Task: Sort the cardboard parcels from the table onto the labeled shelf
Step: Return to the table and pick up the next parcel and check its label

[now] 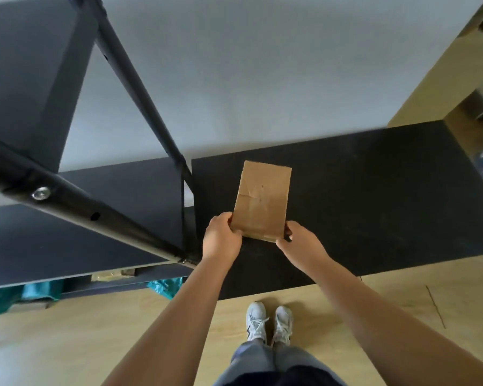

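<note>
Even, soft daylight; no glare. Strong wide-angle distortion bends the shelf frame (129, 87) at edges. Slight blur at far right; faint shadows under shoes (268, 323).

plain brown parcel (262, 200), black table (374, 196), black shelf (67, 240), white shoes (268, 323)

Brown cardboard parcel (261, 200), matt and creased, with a strip of glossier tape along its near edge. The worktop (374, 196) is black, matt, faintly speckled. The shelf (67, 240) has dark matt boards on a black painted metal frame with a shiny bolt (41, 193). The floor (95, 330) is pale wood-look, lightly sheened.
</note>
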Motion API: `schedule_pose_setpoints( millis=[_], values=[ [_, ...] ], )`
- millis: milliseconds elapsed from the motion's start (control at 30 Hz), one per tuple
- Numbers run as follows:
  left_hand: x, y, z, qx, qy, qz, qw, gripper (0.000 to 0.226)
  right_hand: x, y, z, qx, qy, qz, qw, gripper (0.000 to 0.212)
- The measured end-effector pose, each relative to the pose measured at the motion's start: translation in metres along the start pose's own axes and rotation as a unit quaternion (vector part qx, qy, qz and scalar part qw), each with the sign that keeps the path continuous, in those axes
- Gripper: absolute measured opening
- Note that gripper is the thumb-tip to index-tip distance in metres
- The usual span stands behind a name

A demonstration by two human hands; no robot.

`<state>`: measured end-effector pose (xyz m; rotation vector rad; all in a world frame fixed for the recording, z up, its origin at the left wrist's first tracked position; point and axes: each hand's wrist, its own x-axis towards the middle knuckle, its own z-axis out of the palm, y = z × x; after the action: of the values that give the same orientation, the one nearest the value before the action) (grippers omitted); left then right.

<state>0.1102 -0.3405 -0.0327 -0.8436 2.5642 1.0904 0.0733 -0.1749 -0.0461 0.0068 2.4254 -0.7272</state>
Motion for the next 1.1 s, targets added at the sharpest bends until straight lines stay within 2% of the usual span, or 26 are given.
schedule_pose_setpoints(
  millis=[167, 267, 367, 500, 667, 867, 1033, 1100],
  values=[
    [-0.011, 0.011, -0.007, -0.091, 0.028, 0.044, 0.995, 0.047, -0.009, -0.005, -0.025, 0.041, 0.041, -0.007, 0.998, 0.037],
    [-0.009, 0.021, -0.014, -0.143, 0.039, 0.064, 0.987, 0.044, -0.013, -0.016, -0.041, 0.128, 0.072, -0.008, 0.989, 0.037],
    [-0.008, 0.032, -0.023, -0.200, 0.040, 0.069, 0.977, 0.040, -0.015, -0.026, -0.056, 0.185, 0.097, -0.025, 0.978, 0.035],
    [-0.008, 0.045, -0.031, -0.238, 0.026, 0.062, 0.969, 0.041, -0.015, -0.033, -0.072, 0.210, 0.126, -0.040, 0.969, 0.040],
    [-0.010, 0.048, -0.024, -0.264, 0.011, 0.019, 0.964, 0.044, -0.005, -0.029, -0.080, 0.175, 0.083, -0.041, 0.980, 0.048],
    [-0.017, 0.052, -0.005, -0.320, 0.046, -0.048, 0.945, 0.047, 0.004, -0.009, -0.092, 0.151, 0.048, -0.053, 0.986, 0.061],
    [-0.018, 0.059, 0.005, -0.337, 0.053, -0.085, 0.936, 0.045, 0.007, 0.006, -0.094, 0.125, -0.057, -0.067, 0.988, 0.070],
    [-0.013, 0.065, 0.001, -0.320, 0.062, -0.097, 0.940, 0.041, 0.010, 0.005, -0.094, 0.120, -0.067, -0.084, 0.987, 0.065]
  ],
)
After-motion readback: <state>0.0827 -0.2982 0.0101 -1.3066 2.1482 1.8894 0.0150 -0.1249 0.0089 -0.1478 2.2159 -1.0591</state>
